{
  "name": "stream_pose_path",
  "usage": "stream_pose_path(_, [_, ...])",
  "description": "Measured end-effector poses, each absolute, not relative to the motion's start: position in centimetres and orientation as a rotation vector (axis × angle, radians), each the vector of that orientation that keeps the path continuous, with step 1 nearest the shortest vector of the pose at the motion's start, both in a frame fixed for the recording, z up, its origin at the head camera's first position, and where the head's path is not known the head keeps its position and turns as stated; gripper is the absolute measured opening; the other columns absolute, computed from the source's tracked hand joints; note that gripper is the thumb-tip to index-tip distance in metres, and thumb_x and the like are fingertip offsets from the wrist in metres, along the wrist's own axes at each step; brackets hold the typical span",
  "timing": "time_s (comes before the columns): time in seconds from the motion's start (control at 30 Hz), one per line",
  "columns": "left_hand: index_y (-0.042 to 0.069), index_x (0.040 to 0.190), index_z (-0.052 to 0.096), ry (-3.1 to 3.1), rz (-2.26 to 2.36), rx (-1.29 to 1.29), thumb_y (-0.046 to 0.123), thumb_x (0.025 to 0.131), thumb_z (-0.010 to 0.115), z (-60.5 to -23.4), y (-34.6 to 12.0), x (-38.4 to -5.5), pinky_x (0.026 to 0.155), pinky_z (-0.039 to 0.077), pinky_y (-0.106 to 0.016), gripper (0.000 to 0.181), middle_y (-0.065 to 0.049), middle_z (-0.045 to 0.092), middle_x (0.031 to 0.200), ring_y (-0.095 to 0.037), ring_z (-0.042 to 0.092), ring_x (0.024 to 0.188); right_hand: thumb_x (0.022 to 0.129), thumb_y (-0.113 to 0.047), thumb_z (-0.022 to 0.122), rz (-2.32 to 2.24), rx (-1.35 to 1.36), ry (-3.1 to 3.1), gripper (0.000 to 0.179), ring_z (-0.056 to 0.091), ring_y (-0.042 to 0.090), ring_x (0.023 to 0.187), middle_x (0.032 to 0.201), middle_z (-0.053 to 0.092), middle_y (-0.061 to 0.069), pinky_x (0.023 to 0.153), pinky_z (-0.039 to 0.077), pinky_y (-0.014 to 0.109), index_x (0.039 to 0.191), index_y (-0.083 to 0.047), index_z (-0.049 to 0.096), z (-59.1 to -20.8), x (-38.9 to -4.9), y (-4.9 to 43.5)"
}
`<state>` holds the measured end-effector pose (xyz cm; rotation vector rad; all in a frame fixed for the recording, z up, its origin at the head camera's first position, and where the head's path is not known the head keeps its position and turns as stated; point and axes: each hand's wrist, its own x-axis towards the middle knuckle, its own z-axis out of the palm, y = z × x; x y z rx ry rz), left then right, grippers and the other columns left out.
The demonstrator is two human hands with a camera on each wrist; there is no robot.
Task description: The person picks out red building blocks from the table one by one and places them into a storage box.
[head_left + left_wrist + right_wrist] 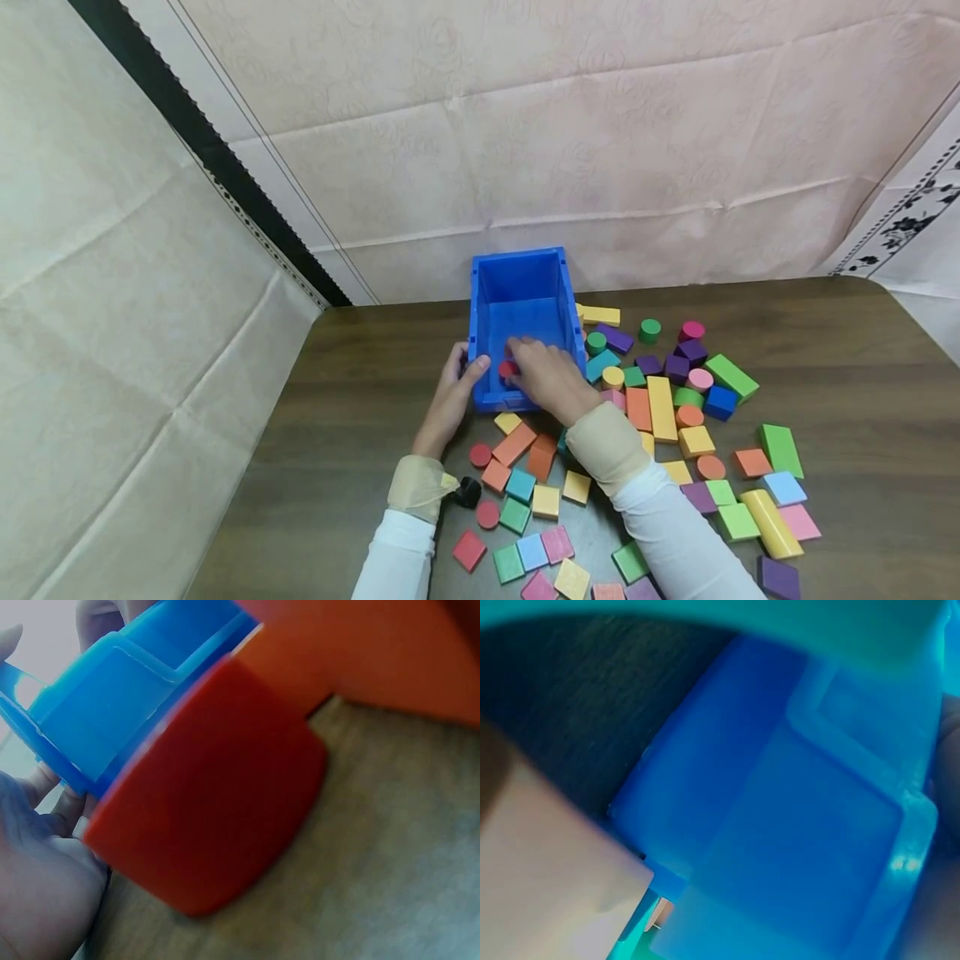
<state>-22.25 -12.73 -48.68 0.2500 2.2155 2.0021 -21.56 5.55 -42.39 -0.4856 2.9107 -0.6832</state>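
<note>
A blue plastic bin (pixel 517 312) stands at the far edge of the table. My left hand (pixel 450 396) grips its left wall, thumb over the rim and fingers along the outside. Over the bin's near end reaches my right hand (pixel 551 379), its curled fingertips pinching a red round block (pixel 508 369) inside the bin. In the left wrist view, a red block (pixel 210 795) looms large in front of the bin (pixel 105 712), beside part of the left hand (pixel 45 877). The bin wall (pixel 795 847) fills much of the right wrist view, where the fingers are mostly hidden.
Loose wooden blocks in many colours lie right of the bin, among them a long yellow block (pixel 662 408), a yellow cylinder (pixel 771 523) and a green block (pixel 731 377). More, like an orange block (pixel 514 444), lie between the forearms. A cloth-covered wall (pixel 600 167) rises behind the table.
</note>
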Motion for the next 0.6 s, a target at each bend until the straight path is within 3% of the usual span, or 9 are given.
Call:
stream_pose_path(0.2, [0.005,0.142,0.046,2.221,2.005,0.258,0.038,0.108,0.052,-48.6,-12.83,-22.21,0.119,0.039,-0.06,0.048,-0.017,0.051,0.15,-0.033,0.05,0.137,0.096,-0.023,0.079,-0.686,-0.52,2.943,0.037,0.074,0.032,0.096,0.109,0.073,0.014,0.088,0.063,0.053,0.127,-0.006,0.066,-42.44,-21.55,5.53])
stream_pose_path(0.43, [0.004,0.142,0.046,2.213,2.004,0.271,0.057,0.103,0.058,-48.72,-12.84,-22.2,0.118,0.039,-0.059,0.067,-0.017,0.051,0.15,-0.032,0.05,0.136,0.097,-0.023,0.079,-0.711,-0.512,2.947,0.036,0.074,0.031,0.094,0.108,0.073,0.013,0.088,0.063,0.053,0.126,-0.006,0.067,-42.43,-21.46,5.61])
stream_pose_path(0.6, [0.005,0.142,0.046,2.216,2.006,0.282,0.051,0.105,0.056,-48.59,-12.86,-22.14,0.118,0.039,-0.06,0.06,-0.018,0.05,0.15,-0.032,0.05,0.136,0.097,-0.024,0.078,-0.735,-0.511,2.936,0.035,0.074,0.031,0.092,0.106,0.073,0.013,0.087,0.063,0.052,0.125,-0.005,0.068,-42.21,-21.49,5.57])
